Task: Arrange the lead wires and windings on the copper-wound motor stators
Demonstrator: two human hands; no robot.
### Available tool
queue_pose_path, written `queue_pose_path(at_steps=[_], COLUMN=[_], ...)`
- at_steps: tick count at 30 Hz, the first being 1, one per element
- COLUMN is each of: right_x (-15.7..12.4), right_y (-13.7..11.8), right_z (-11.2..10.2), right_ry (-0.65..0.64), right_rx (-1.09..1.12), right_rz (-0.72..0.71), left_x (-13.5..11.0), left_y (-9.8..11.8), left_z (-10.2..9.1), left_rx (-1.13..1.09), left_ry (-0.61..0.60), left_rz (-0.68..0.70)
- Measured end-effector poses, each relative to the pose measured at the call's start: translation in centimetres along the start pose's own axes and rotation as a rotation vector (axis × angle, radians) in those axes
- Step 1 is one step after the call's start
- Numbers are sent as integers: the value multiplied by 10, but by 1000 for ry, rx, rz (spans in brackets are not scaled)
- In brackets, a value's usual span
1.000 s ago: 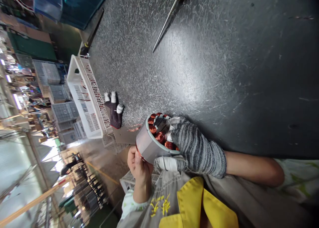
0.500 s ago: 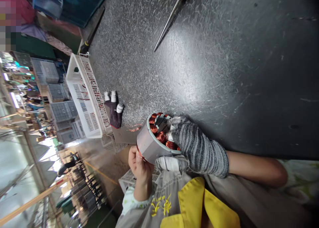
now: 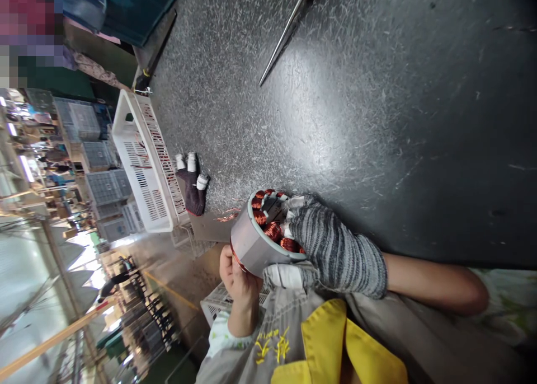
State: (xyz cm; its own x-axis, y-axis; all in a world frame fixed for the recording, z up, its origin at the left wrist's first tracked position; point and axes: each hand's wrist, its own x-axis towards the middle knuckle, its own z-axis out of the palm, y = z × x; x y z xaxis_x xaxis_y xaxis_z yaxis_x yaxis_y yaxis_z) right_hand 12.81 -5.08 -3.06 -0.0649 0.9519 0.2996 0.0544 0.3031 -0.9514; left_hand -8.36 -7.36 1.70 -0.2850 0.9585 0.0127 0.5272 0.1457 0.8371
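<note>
Head view: a copper-wound cylinder (image 3: 254,245) is held in front of the apron (image 3: 310,322), tilted, at the near edge of the worktop (image 3: 356,121); whether it is touching the worktop cannot be told.
Right hand: the right hand (image 3: 335,249), in a striped glove, is clamped on the cylinder wall, thumb outside, other fingers inside the opening by the copper coils (image 3: 272,231).
Left hand: the bare left hand (image 3: 240,283) is placed at the lower rim, fingers curled close together beside a red wire (image 3: 237,259); whether the wire is pinched cannot be told.
Step in hand: the cylinder is judged to be steadied by the right hand while the lower-rim wire is attended to by the left.
Next move: a firm right-hand grip and careful left-hand control of the wire are judged to be called for.
Obstructions: part of the opening is covered by the gloved fingers; loose copper strands (image 3: 229,215) project just beside the cylinder and could be snagged.
Surroundings: a dark glove (image 3: 193,193) is laid near a white basket (image 3: 153,165); a screwdriver (image 3: 282,40) is placed well apart; blue bins (image 3: 140,9) are seen beyond the worktop's far left.
</note>
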Motion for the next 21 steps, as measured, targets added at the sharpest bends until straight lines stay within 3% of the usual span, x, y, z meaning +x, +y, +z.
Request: queue_pose_path(at_steps=[6,12,21], right_x=[0,1,2], right_y=[-2,0,1], right_z=[-2,-1,-4], right_ry=[-39,-5,7], right_rx=[-91,-32,-41], right_rz=[38,-15,-63], left_x=[-2,-4,-5], left_y=[-7,-8,-6], left_z=[2,5,4], left_rx=[-65,-65,-150], left_ry=[38,86,-31], left_rz=[4,-33,-56])
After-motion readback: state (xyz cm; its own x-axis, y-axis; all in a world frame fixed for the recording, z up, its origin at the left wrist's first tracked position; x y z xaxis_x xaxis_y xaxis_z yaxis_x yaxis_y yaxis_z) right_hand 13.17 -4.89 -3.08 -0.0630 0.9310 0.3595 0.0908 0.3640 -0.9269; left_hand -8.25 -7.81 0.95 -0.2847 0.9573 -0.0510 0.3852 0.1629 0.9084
